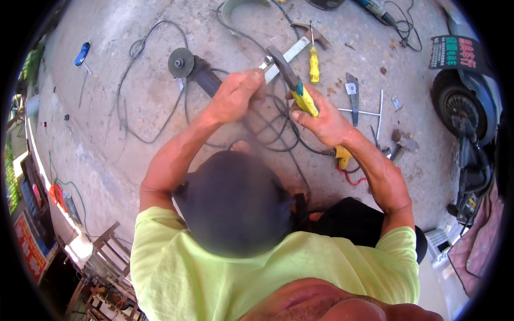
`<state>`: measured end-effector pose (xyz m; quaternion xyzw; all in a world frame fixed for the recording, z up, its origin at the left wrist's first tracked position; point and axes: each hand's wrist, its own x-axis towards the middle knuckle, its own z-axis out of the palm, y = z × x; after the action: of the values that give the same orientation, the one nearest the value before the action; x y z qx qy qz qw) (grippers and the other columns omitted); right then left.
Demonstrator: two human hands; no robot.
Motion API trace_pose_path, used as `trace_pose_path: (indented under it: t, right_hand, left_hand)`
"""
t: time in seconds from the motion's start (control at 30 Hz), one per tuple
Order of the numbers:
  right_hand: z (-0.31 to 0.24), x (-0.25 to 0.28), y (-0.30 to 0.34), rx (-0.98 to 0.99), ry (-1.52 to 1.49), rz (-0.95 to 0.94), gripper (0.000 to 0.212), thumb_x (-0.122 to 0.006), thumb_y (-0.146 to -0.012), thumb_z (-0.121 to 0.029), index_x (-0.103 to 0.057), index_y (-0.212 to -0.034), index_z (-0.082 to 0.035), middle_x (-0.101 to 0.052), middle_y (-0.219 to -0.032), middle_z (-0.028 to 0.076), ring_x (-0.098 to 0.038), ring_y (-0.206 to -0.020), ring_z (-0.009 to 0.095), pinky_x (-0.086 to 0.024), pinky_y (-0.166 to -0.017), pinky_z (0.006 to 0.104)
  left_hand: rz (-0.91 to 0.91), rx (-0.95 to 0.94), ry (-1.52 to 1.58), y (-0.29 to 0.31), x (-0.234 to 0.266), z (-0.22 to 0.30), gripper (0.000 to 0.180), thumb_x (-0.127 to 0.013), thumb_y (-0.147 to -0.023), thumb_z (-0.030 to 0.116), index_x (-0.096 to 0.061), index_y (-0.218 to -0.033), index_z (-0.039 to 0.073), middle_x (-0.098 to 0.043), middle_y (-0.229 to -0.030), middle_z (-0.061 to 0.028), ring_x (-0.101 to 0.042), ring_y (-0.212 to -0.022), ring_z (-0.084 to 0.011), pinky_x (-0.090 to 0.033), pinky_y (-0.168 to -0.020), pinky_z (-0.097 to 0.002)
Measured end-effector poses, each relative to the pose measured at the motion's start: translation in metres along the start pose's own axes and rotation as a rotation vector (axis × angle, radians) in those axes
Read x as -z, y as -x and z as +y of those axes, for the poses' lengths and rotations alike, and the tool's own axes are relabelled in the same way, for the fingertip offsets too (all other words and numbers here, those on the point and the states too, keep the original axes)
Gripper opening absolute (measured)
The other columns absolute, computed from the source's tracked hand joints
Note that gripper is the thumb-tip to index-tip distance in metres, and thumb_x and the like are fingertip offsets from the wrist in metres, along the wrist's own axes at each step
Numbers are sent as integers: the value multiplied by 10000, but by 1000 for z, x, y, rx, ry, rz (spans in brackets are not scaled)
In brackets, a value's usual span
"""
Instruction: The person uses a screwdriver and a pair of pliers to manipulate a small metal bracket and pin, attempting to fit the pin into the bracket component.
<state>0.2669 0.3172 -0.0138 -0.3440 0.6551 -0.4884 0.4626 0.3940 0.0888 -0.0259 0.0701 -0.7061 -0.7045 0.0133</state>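
Note:
My left hand (238, 97) is closed at the near end of a flat pale metal bar (293, 52). A small shiny metal piece (266, 62) shows by its fingertips; what lies inside the grip is partly hidden. My right hand (324, 117) wraps round a yellow-and-green-handled tool (304, 99) with a long dark steel head. That head slants across the bar near the shiny piece; whether they touch, I cannot tell. At the bar's far end is a rusty curved metal head (319, 37). Just beyond my right hand, a yellow-handled screwdriver (314, 65) lies on the concrete floor.
An angle grinder (195, 69) with its disc lies left of my hands, amid looping black cables (278, 134). To the right are a T-shaped metal rod (380, 113), a hammer (404, 140) and a parked scooter (460, 107). A power tool (377, 10) rests at the far right.

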Motion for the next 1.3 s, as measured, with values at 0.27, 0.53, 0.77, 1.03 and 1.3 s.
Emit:
trace_pose_path:
  t: [0.27,0.53,0.77,1.03,1.3]
  right_hand:
    - [9,3,22,-400,-330,-332,403,-696,-915,-152,-530,-1267,-51,-503,-871,7,-474,-735,114,-432,-663,306]
    - [2,10,10,-353,-366,-319,461,-714,-929,-229,-521,-1303,-39,-490,-864,6,-474,-727,125,-422,-667,303]
    - [14,18,6,-259,-290,-121,492,-684,-938,-159,-526,-1388,-39,-587,-1024,40,-554,-862,126,-486,-778,306]
    - [4,-8,-1,-61,-8,29,430,-662,-942,-102,-534,-1349,-44,-544,-994,-11,-518,-911,90,-458,-837,268]
    - [9,-17,-4,-2,107,166,476,-683,-920,-178,-509,-1331,-10,-643,-1142,222,-640,-1097,308,-483,-976,407]
  left_hand:
    - [-377,-236,-786,-10,66,27,463,-547,-1047,425,-601,-813,29,-606,-662,-162,-615,-651,-390,-485,-604,-475]
    - [-500,-233,-1064,-27,81,86,429,-591,-1025,430,-634,-839,46,-614,-693,-155,-619,-684,-386,-473,-621,-475]
    - [-157,40,-423,2,51,48,541,-472,-1081,488,-586,-799,41,-542,-635,-71,-505,-545,-226,-422,-545,-377]
    - [68,321,521,12,-17,15,604,-330,-1094,589,-495,-841,66,-490,-633,-82,-295,-412,-84,-314,-381,-254]
    - [115,445,840,11,-42,30,581,-334,-1089,590,-490,-841,88,-509,-657,-81,-340,-437,-133,-329,-393,-289]
